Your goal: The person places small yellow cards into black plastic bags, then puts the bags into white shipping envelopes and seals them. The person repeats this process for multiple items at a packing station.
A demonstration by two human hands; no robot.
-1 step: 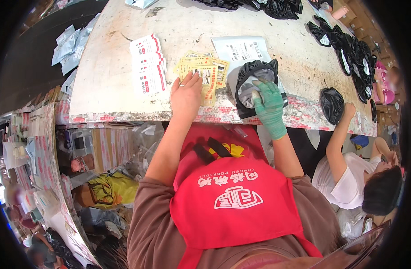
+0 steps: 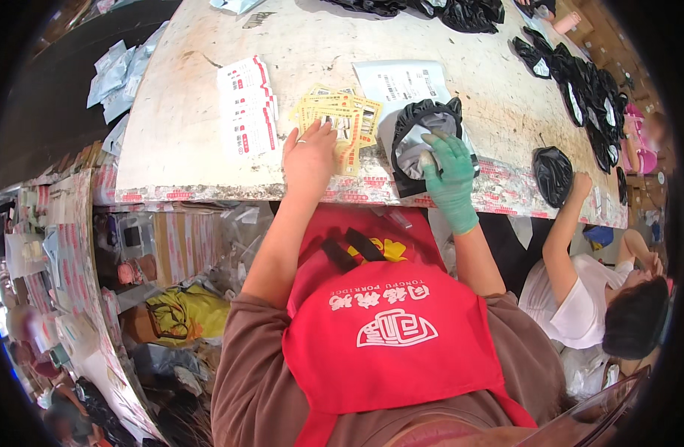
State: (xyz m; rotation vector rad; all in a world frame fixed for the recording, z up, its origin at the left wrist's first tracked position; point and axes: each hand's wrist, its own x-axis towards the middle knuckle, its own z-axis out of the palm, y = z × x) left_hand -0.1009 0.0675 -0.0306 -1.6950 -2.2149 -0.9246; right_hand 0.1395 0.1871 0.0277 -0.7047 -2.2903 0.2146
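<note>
My left hand [image 2: 310, 155], bare with a ring, lies with its fingers stretched over the lower left of a fanned pile of yellow printed cards [image 2: 347, 153]. In a green glove, my right hand [image 2: 451, 171] rests on a bundle [image 2: 416, 135] with a gathered black rim and grey inside, its fingers bent and closed on the grey part. Beneath the bundle lies a pale grey mailing bag [image 2: 403, 80] with a printed label, partly hidden. Left of the cards, overlapping white-and-red printed slips [image 2: 246, 112] form a column.
The worn white tabletop [image 2: 181, 134] carries black bundles [image 2: 591, 97] along its right side and more at the far edge. Another person's hand [image 2: 581, 185] is beside a black bundle [image 2: 552, 176] at right. Grey packets [image 2: 114, 78] lie on a dark surface at far left.
</note>
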